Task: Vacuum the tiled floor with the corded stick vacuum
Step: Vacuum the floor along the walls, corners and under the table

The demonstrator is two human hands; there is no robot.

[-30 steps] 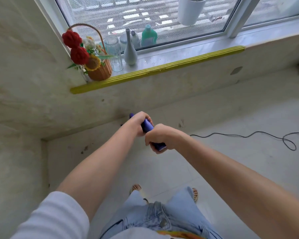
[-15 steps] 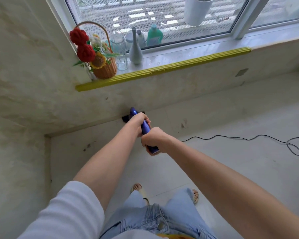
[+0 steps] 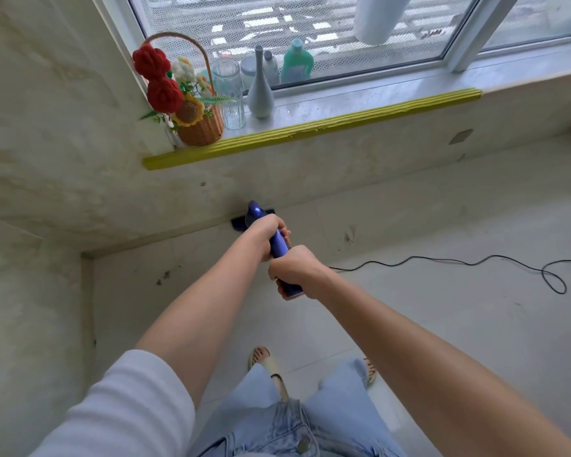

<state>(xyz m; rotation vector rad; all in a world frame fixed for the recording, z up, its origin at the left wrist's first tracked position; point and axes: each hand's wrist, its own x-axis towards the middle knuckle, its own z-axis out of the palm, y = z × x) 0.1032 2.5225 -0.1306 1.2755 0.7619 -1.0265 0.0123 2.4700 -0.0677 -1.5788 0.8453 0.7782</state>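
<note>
The room is bare pale stone: a low wall (image 3: 310, 179) under the window, a sill edged with a yellow strip (image 3: 310, 130), and the tiled floor (image 3: 442, 324) running right, where the black cord (image 3: 459, 261) trails off in a loop. The stick vacuum (image 3: 279, 247) slopes away from the person, its long axis running forward and down to the dark floor head (image 3: 239, 222), which sits right at the foot of the wall. The left hand (image 3: 264, 234) wraps the blue handle farther forward, nearer the head; the right hand (image 3: 295, 270) grips the near end. With the wall ahead, I'd judge the next stroke must go back or sideways, minding the cord on the right.
</note>
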